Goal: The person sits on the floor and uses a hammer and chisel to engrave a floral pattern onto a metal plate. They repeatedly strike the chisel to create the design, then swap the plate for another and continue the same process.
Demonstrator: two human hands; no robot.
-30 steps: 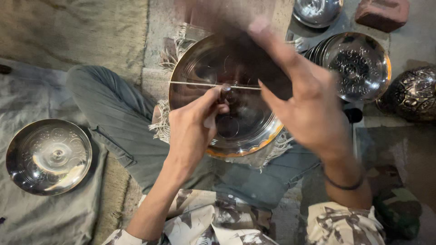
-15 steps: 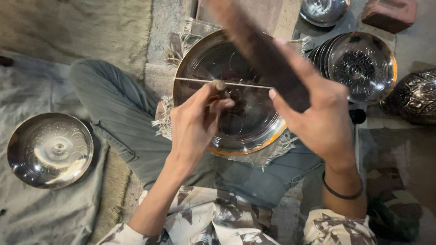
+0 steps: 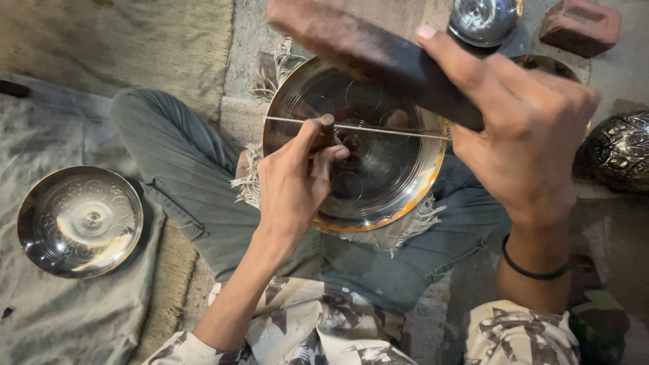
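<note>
A shiny round metal plate (image 3: 378, 196) with circular engraved patterns rests on my lap over a fringed cloth. My left hand (image 3: 294, 186) pinches a small punch tool (image 3: 326, 130) upright against the plate's surface. A thin straight line (image 3: 378, 128), a string or rod, crosses the plate just above the tool. My right hand (image 3: 524, 128) is raised over the plate's right side and grips a dark wooden block (image 3: 365, 51), which is blurred.
A second engraved metal plate (image 3: 80, 220) lies on a grey cloth at the left. More metal dishes sit at the top right (image 3: 485, 19) and right edge (image 3: 618, 152). A red brick (image 3: 580, 26) lies at the top right corner.
My right hand has lifted the wooden block higher and further left over the plate. The left hand and tool have stayed at about the same spot on the plate.
</note>
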